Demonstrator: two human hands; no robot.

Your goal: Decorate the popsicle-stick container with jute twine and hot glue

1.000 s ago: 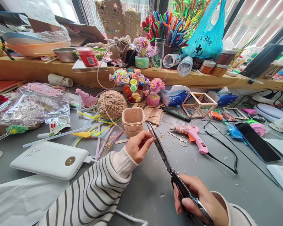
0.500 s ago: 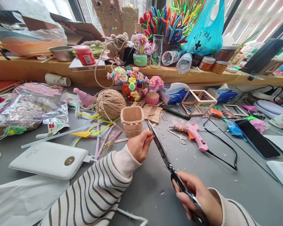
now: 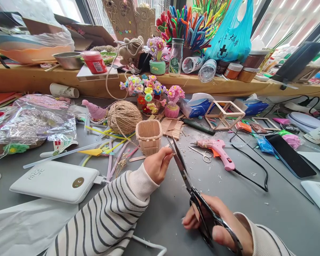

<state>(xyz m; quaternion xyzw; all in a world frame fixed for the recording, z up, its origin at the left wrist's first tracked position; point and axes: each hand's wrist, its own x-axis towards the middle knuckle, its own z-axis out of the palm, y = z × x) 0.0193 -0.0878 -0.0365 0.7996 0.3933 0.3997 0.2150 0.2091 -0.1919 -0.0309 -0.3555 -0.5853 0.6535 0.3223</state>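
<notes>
My right hand [image 3: 221, 227] grips the black handles of a pair of scissors [image 3: 188, 181], whose blades are slightly parted and point up toward my left hand. My left hand [image 3: 157, 165] is closed in a pinch right at the blade tips; what it pinches is too small to make out. Just behind it stands a small basket [image 3: 149, 137] made of wooden sticks. Wood shavings lie scattered on the grey table [image 3: 256, 206] around the scissors.
A pink glue gun [image 3: 220, 153] with a black cord and small scissors [image 3: 204, 154] lie to the right. A white power bank [image 3: 56, 181] sits at left, a twine ball [image 3: 124, 116] and pipe-cleaner flowers [image 3: 149, 92] behind. A phone [image 3: 289, 154] and a wooden cube frame [image 3: 224, 115] are at right.
The scissor blades, closed before, have opened a little and my right hand's fingers have spread the handles. My left hand stays pinched at the blade tips.
</notes>
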